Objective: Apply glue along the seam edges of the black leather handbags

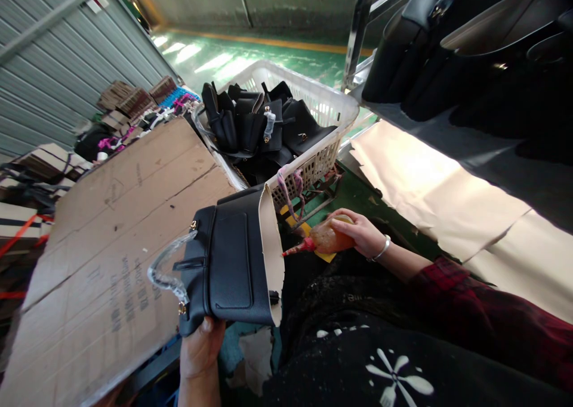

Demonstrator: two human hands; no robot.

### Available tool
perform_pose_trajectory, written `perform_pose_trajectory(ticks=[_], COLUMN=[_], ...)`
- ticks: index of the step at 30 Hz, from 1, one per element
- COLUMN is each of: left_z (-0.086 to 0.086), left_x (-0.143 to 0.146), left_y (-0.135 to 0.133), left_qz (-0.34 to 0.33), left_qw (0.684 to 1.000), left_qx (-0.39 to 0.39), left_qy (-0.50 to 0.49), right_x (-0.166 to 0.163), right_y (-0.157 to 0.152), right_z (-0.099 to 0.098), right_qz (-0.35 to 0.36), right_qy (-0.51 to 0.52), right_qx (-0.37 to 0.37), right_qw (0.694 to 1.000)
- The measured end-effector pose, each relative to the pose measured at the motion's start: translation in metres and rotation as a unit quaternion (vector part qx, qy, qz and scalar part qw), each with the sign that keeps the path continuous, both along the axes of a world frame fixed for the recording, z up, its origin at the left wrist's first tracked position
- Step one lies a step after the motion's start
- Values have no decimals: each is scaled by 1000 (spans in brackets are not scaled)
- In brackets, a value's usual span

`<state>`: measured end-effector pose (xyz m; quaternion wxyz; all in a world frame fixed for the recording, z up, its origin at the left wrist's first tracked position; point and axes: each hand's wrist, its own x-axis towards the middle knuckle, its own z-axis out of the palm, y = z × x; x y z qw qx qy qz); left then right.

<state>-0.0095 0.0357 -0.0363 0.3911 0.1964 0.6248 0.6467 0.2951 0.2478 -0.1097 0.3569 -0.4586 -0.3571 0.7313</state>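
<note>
A black handbag (pixel 230 258) lies on its side in front of me, its handle wrapped in clear plastic and its beige inner edge facing right. My left hand (pixel 202 344) holds it from below, the thumb on the near side and the other fingers hidden behind the bag. In my right hand (pixel 358 231) is a squeeze bottle (pixel 329 237) of amber liquid, fingers wrapped round it. Its red nozzle points left, with the tip close to the bag's beige edge; whether it touches, I cannot tell.
A white plastic basket (pixel 326 105) full of black bag pieces stands ahead. Cardboard (pixel 120 216) covers the table at left, with stacked bundles (pixel 125 99) behind. Black bags (pixel 470 67) crowd a rack shelf at upper right, above beige sheets (pixel 425 186).
</note>
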Motion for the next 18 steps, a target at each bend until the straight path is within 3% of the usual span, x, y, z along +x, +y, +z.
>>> perform_pose_trajectory(ticks=[8, 18], left_z=[2, 5], left_x=[0, 3], left_y=[-2, 1], left_qz=[38, 43], left_qw=[998, 998], left_qx=[-50, -43], left_qy=[-4, -12], right_x=[3, 2], right_y=[-8, -10], right_z=[2, 0], right_qz=[17, 10], right_qy=[-16, -12], right_qx=[5, 2], right_qw=[1000, 1000])
